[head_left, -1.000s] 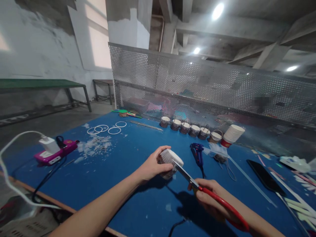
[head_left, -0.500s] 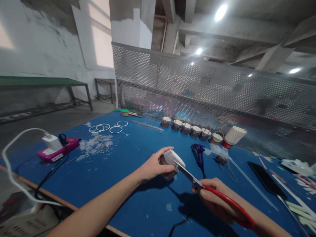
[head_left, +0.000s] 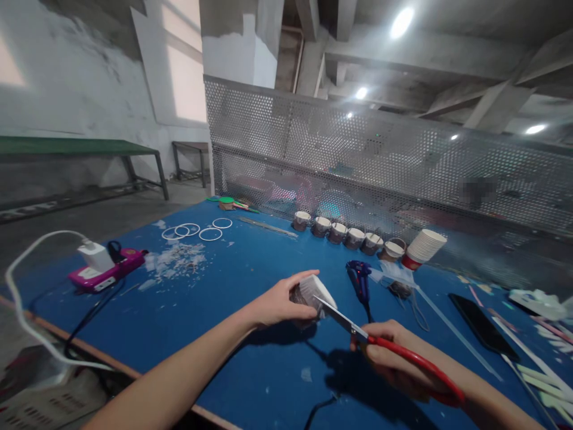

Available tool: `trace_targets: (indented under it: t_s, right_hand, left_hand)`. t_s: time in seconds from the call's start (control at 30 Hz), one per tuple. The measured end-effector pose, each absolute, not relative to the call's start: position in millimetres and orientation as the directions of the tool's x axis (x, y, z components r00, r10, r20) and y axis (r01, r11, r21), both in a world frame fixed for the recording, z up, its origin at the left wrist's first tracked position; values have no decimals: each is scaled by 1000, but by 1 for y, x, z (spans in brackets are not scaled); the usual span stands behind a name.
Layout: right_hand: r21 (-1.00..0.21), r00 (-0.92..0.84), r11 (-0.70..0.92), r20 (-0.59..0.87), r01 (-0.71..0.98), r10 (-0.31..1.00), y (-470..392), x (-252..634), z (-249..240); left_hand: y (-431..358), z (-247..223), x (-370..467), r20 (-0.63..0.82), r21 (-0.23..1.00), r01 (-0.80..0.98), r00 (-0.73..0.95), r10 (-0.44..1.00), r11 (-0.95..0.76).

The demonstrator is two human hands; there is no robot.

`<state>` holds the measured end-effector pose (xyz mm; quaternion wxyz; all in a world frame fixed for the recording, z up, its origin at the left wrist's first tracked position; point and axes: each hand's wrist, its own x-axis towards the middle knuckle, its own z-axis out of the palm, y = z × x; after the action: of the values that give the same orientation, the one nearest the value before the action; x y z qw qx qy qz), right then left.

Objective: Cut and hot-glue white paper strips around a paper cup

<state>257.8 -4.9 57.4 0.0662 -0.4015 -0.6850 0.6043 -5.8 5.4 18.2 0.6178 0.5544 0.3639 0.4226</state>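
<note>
My left hand (head_left: 280,303) is closed around a small paper cup (head_left: 311,289), tilted on its side, with a whitish translucent strip around its rim part and a darker lower part. In my right hand (head_left: 389,352) are scissors with red handles (head_left: 416,362). The scissor blades (head_left: 333,310) reach the cup's side near its rim, and their tips touch or nearly touch the strip. Whether the blades are cutting I cannot tell. Just beyond the hands lies a dark blue glue gun (head_left: 359,280) on the blue table (head_left: 250,382).
Several wrapped cups (head_left: 338,233) stand in a row by the perforated metal screen (head_left: 380,161), beside a leaning cup stack (head_left: 424,248). A phone (head_left: 483,325) and strips lie right. White rings (head_left: 210,234), scraps (head_left: 179,266) and a purple power strip (head_left: 110,272) lie left.
The cup has turned slightly in my left hand. The scissor tips have shifted a little to the left along its side. Both hands keep their hold.
</note>
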Motion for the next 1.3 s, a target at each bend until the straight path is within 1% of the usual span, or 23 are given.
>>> trace_targets:
  t_s: [0.1, 0.2, 0.33, 0.53, 0.67, 0.8, 0.9, 1.0, 1.1, 1.3]
  right_hand:
    - [-873, -670, -60, -414, 484, 615, -5, 257, 60]
    - [-883, -677, -85, -412, 461, 609, -5, 254, 63]
    - [-888, -687, -122, -424, 443, 591, -5, 253, 67]
    - [-867, -688, -126, -464, 482, 557, -4, 255, 77]
    - [-849, -680, -132, -493, 511, 542, -4, 258, 78]
    - [-832, -680, -107, -513, 545, 524, -4, 259, 80]
    - [-808, -666, -89, -537, 582, 518, -3, 259, 82]
    - [-808, -680, -59, -530, 586, 507, -2, 258, 83]
    - [-817, -697, -38, -515, 576, 499, 0, 259, 81]
    - [-804, -692, -12, -518, 594, 503, 1, 262, 78]
  left_hand:
    - [6, 17, -7, 22, 997, -81, 398, 917, 11]
    - [6, 19, -8, -1, 999, -45, 414, 910, 21]
    - [4, 26, -11, -35, 999, 47, 430, 902, 16]
    - [3, 33, -16, -29, 992, 122, 511, 859, -39]
    - [2, 35, -17, -69, 986, 163, 527, 847, -22]
    - [2, 35, -17, -73, 980, 197, 538, 840, -41]
    - [3, 33, -19, -32, 969, 224, 544, 838, -108]
    - [4, 33, -20, 2, 943, 282, 529, 849, -178]
    - [5, 33, -21, -14, 921, 335, 534, 845, -196]
    - [7, 31, -23, -29, 908, 358, 570, 821, -217]
